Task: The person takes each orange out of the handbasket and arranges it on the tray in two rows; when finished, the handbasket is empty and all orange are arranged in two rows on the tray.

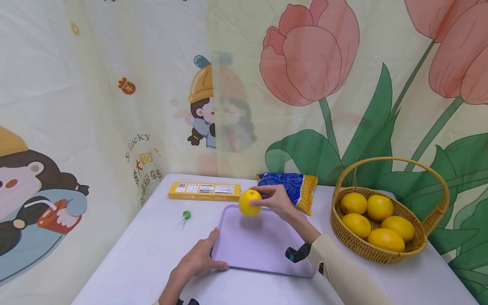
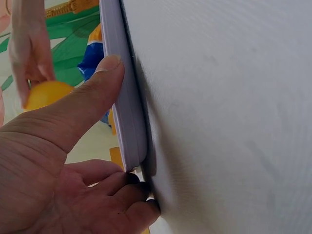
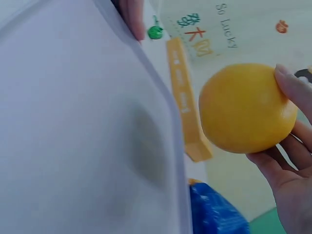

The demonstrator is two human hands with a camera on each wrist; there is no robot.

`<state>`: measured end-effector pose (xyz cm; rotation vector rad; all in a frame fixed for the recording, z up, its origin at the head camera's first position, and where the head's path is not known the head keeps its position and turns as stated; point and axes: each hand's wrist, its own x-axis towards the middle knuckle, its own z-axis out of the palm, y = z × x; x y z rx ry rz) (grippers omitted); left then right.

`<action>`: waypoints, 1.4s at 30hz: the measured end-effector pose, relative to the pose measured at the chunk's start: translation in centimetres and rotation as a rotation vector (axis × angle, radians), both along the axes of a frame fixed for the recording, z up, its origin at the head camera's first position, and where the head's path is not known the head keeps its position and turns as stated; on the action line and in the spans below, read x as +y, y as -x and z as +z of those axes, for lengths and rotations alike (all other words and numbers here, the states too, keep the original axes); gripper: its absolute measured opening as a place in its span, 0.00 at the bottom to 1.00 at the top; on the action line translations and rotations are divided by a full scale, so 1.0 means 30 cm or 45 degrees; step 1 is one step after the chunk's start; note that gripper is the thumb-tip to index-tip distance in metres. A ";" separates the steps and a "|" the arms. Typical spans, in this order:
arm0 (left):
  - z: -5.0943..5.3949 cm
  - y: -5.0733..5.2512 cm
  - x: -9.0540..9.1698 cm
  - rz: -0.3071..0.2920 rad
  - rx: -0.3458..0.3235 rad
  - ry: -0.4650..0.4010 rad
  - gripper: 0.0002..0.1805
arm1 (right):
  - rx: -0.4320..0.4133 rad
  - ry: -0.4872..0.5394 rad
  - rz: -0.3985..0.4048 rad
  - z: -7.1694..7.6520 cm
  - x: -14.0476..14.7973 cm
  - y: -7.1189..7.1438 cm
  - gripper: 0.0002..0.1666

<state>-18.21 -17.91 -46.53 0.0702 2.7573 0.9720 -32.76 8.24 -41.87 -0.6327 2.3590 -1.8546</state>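
Note:
My right hand [image 1: 275, 201] holds a round yellow orange [image 1: 249, 203] by its side, raised above the far left part of a pale purple tray [image 1: 263, 241]. In the right wrist view the orange [image 3: 246, 108] is gripped between thumb and fingers, apart from the tray. My left hand [image 1: 199, 256] grips the tray's near left corner. In the left wrist view the thumb lies against the tray rim [image 2: 127, 117], with the other fingers bent around the corner.
A wicker basket [image 1: 343, 243] of several yellow fruits stands at the right. Behind the tray lie a blue and orange packet [image 1: 293, 186] and a long yellow box [image 1: 206, 197]. A green lollipop [image 1: 186, 214] sits left of the tray. Printed curtains [image 1: 236, 42] hang behind the white table [image 1: 129, 262].

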 end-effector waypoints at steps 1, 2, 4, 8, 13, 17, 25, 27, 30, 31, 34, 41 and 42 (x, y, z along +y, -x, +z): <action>-0.003 0.002 0.000 0.001 -0.004 0.009 0.68 | -0.011 -0.002 -0.015 -0.017 -0.021 0.009 0.29; -0.006 0.004 0.000 0.003 -0.008 0.015 0.69 | -0.014 -0.011 -0.027 -0.032 -0.041 0.017 0.29; -0.008 0.008 0.000 0.012 -0.031 0.016 0.69 | -0.020 -0.020 -0.043 -0.055 -0.074 0.030 0.29; 0.009 0.000 0.007 0.017 -0.028 0.001 0.67 | -0.024 -0.019 -0.064 -0.093 -0.118 0.049 0.28; 0.010 -0.005 0.008 -0.003 -0.014 -0.023 0.67 | -0.038 0.001 -0.081 -0.128 -0.144 0.063 0.27; -0.008 0.002 -0.001 -0.021 0.006 -0.004 0.68 | -0.029 0.008 -0.069 -0.140 -0.152 0.069 0.28; -0.023 0.013 -0.004 -0.023 -0.018 -0.015 0.69 | -0.042 0.023 -0.017 -0.148 -0.153 0.069 0.30; -0.016 0.011 0.002 -0.006 -0.010 -0.034 0.68 | -0.053 0.029 0.001 -0.150 -0.153 0.067 0.31; -0.003 0.005 0.006 -0.002 -0.012 -0.034 0.68 | -0.061 0.030 0.019 -0.150 -0.155 0.064 0.31; 0.000 0.003 0.006 -0.005 -0.018 -0.026 0.68 | -0.054 0.021 0.024 -0.150 -0.155 0.063 0.32; 0.007 0.000 0.008 -0.010 -0.021 -0.017 0.68 | -0.052 0.007 0.029 -0.156 -0.156 0.065 0.33; 0.024 -0.003 0.017 0.003 -0.032 -0.030 0.67 | -0.053 0.008 0.051 -0.157 -0.152 0.064 0.37; 0.025 -0.002 0.017 -0.007 -0.034 -0.006 0.67 | -0.051 0.006 0.055 -0.157 -0.151 0.065 0.37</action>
